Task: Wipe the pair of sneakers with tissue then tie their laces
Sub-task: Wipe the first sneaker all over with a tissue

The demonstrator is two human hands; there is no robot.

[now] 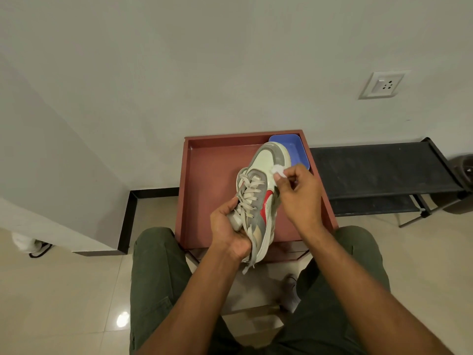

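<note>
Left hand [230, 226] fingers curled round sneaker [258, 190] heel; right hand [299, 193] pinches tissue [278, 171] against sneaker side, above red tray [204, 180].

There is a single view, taken from the person's head and tilted forward and down over the lap. It is wide-angle: the wall lines bow and the floor edges curve toward the corners. Both forearms enter from the bottom edge and reach up to the middle of the picture, where the left hand [227, 226] and right hand [299, 193] sit close to the lens. Past them, a little farther off, stands a red-brown table [204, 175] against the wall. The upper half of the picture is plain wall, with a wall socket [382, 84] high on the right and a black rack [378, 170] lower on that side. With only one camera, no part of the scene is shared between views.
</note>
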